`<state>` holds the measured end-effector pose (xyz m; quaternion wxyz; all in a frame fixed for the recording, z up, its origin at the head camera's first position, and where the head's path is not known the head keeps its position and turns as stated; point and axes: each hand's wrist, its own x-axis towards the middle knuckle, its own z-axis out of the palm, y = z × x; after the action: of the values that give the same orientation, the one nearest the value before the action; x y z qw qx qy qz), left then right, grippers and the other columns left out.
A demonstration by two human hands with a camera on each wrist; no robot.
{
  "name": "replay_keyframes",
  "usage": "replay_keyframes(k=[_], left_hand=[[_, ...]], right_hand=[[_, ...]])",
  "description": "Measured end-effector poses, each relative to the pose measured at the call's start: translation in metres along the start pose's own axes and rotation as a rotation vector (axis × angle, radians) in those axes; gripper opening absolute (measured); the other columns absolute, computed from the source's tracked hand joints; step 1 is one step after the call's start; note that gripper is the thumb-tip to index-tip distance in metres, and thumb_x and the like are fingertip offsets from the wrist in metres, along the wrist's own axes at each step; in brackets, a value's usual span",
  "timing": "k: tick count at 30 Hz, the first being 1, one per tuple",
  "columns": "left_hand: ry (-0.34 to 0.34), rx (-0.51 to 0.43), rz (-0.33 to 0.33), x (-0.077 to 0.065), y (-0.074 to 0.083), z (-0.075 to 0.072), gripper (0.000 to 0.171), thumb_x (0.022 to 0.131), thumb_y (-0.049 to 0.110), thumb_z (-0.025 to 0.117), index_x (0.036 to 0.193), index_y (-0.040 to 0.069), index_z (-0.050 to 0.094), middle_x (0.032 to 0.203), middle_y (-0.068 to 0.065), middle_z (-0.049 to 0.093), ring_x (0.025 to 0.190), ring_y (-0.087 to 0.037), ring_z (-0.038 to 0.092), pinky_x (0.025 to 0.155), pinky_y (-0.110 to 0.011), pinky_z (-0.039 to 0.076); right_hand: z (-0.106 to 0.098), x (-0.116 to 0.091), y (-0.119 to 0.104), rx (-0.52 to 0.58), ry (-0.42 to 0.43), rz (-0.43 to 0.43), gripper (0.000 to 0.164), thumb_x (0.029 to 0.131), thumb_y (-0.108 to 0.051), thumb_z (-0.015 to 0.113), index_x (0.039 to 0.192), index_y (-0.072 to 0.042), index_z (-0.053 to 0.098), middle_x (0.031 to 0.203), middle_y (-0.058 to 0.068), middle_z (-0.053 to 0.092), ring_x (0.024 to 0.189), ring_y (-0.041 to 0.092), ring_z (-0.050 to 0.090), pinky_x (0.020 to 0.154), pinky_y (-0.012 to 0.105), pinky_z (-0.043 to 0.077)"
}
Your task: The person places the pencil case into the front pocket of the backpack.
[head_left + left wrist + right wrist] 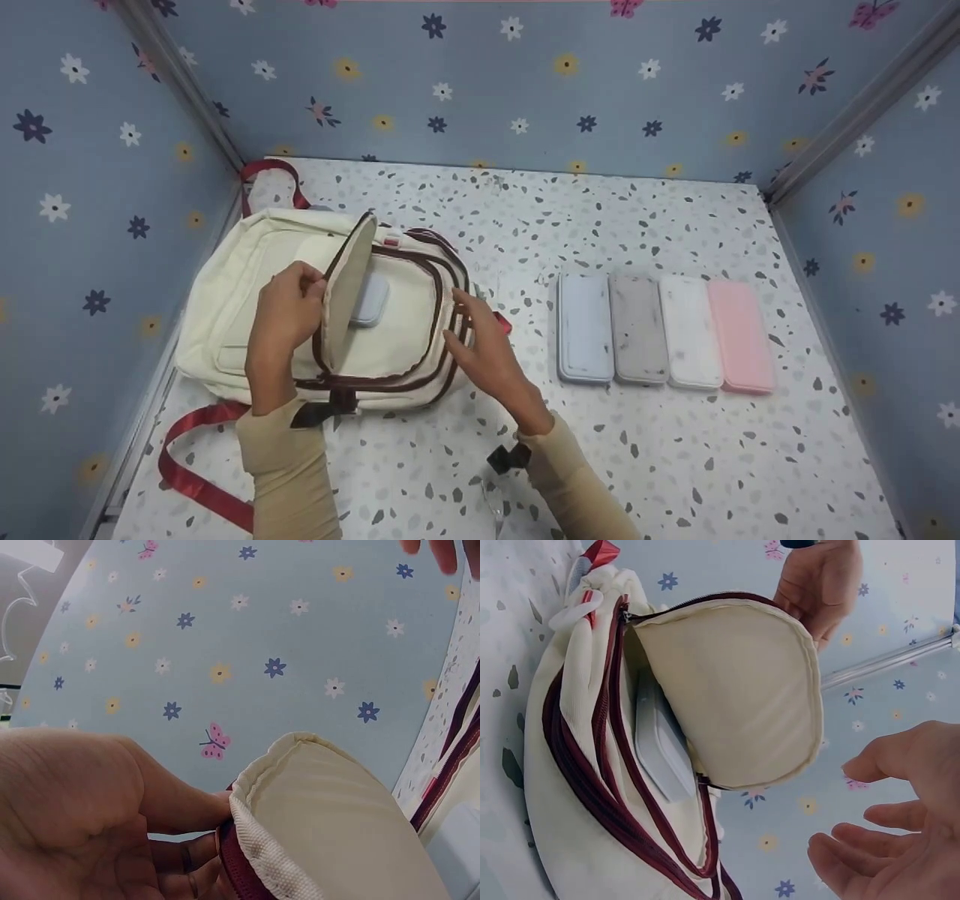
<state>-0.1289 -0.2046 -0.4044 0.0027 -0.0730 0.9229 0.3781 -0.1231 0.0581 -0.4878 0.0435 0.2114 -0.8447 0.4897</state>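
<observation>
A cream backpack (247, 292) with dark red zips lies flat on the table, its front pocket unzipped. My left hand (289, 311) pinches the edge of the pocket flap (352, 292) between thumb and fingers and holds it raised. In the left wrist view the flap's cream lining (337, 817) and dark red zip edge show at the fingertips. Inside the pocket sits a light blue case (660, 742), partly hidden by the flap in the head view. Near the pocket's right rim is my right hand (487, 352), fingers spread and slightly bent, holding nothing.
To the right, a blue case (585, 326), a grey case (639, 330), a white case (691, 330) and a pink case (741, 334) lie side by side on the speckled table (637, 465). A red strap (199, 480) trails at the front left. Flowered walls (480, 90) enclose the table.
</observation>
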Motion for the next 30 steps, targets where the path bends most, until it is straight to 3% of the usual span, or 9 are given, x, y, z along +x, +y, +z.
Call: replay_keyframes(k=[5, 9, 14, 30], left_hand=[[0.007, -0.003, 0.003, -0.001, 0.0, 0.0, 0.022, 0.099, 0.011, 0.044, 0.11, -0.004, 0.056, 0.098, -0.021, 0.059, 0.09, -0.033, 0.055, 0.078, -0.044, 0.041], [0.001, -0.004, 0.003, -0.001, 0.0, -0.001, 0.022, 0.1, 0.012, 0.044, 0.11, -0.004, 0.055, 0.098, -0.021, 0.059, 0.089, -0.033, 0.055, 0.077, -0.044, 0.042], [0.001, -0.013, -0.001, -0.001, 0.001, -0.002, 0.022, 0.1, 0.011, 0.044, 0.11, -0.005, 0.055, 0.099, -0.021, 0.058, 0.088, -0.032, 0.055, 0.076, -0.042, 0.042], [-0.013, -0.01, -0.003, 0.001, 0.0, -0.002, 0.022, 0.101, 0.012, 0.043, 0.11, -0.004, 0.054, 0.099, -0.019, 0.057, 0.085, -0.03, 0.053, 0.075, -0.039, 0.04]], right_hand=[[-0.014, -0.01, 0.006, -0.025, 0.028, 0.006, 0.055, 0.093, -0.012, 0.06, 0.143, -0.004, 0.039, 0.139, 0.015, 0.048, 0.121, 0.028, 0.053, 0.092, 0.041, 0.049], [-0.025, -0.018, 0.013, -0.065, 0.078, 0.016, 0.056, 0.091, -0.01, 0.063, 0.141, -0.002, 0.041, 0.133, 0.014, 0.051, 0.115, 0.028, 0.056, 0.09, 0.04, 0.049], [-0.038, -0.025, 0.021, -0.071, 0.129, 0.01, 0.055, 0.089, -0.007, 0.065, 0.139, 0.002, 0.042, 0.132, 0.018, 0.052, 0.117, 0.033, 0.055, 0.097, 0.042, 0.046], [-0.074, -0.038, 0.039, -0.172, 0.233, 0.179, 0.059, 0.088, -0.013, 0.066, 0.141, -0.003, 0.042, 0.138, 0.014, 0.049, 0.125, 0.027, 0.049, 0.102, 0.042, 0.042]])
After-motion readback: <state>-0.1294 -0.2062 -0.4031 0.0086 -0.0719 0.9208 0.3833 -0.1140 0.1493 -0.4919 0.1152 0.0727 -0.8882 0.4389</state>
